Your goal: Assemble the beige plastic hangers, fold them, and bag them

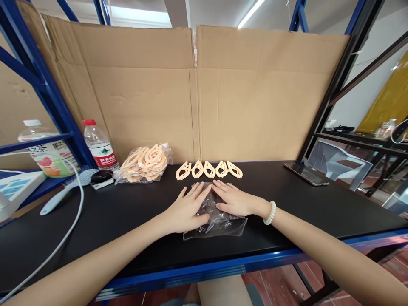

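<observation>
Both my hands lie flat on a clear plastic bag (223, 225) with dark contents, in the middle of the black tabletop (127, 212). My left hand (186, 210) has its fingers stretched out over the bag's left part. My right hand (234, 199), with a white bead bracelet at the wrist, presses on the bag's upper right. Just beyond my fingertips, a row of several peach-coloured plastic clips (208, 169) lies on the table. A clear bag full of the same clips (145, 163) sits further left.
A cardboard wall (197, 93) stands behind the table. At the left are a water bottle (100, 146), a drink bottle (47, 155), a small black object (102, 177), a brush (68, 189) and a white cable (63, 238). A phone (306, 173) lies at right.
</observation>
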A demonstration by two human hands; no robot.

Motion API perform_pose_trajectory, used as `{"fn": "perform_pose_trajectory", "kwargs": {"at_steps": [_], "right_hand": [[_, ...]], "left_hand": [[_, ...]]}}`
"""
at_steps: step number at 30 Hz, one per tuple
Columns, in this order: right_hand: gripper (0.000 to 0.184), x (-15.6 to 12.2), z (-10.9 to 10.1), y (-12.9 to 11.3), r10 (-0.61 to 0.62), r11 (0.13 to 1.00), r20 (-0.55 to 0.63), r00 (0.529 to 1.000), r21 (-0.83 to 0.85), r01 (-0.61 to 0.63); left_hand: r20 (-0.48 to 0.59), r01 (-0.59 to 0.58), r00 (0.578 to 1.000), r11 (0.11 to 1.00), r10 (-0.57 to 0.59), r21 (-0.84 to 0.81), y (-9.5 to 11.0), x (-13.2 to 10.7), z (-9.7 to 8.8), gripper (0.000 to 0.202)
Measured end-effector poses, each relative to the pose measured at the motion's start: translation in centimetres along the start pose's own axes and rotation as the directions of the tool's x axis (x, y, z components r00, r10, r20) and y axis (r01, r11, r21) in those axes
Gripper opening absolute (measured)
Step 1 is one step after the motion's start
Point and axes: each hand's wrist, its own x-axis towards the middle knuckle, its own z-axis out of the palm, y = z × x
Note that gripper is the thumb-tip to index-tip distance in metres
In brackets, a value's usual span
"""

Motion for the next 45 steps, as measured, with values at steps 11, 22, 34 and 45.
{"fn": "perform_pose_trajectory", "kwargs": {"at_steps": [11,22,34,45], "right_hand": [[0.078,-1.5,-0.6,1.5,-0.002,1.0,0.028,1.0,-0.002,0.002],[0.077,-1.2,-0.4,0.6,-0.025,1.0,0.007,1.0,0.002,0.025],[0.073,-0.5,-0.1,2.6,0.073,0.997,-0.017,0.997,-0.019,-0.073],[0.08,-0.7,-0.4,2.8,0.142,0.988,-0.007,0.99,-0.065,-0.142]], "left_hand": [[-0.056,-0.087,0.995,0.987,0.08,-0.135,-2.0,-1.1,-0.3,0.072],[-0.236,0.186,0.904,0.826,-0.355,-0.532,-7.1,2.8,-0.2,0.018],[-0.445,0.207,0.798,0.879,-0.406,-0.43,-6.2,1.4,-1.3,0.016],[-0.143,-0.393,0.918,0.899,0.371,-0.192,-1.8,0.0,-0.9,0.038]]}}
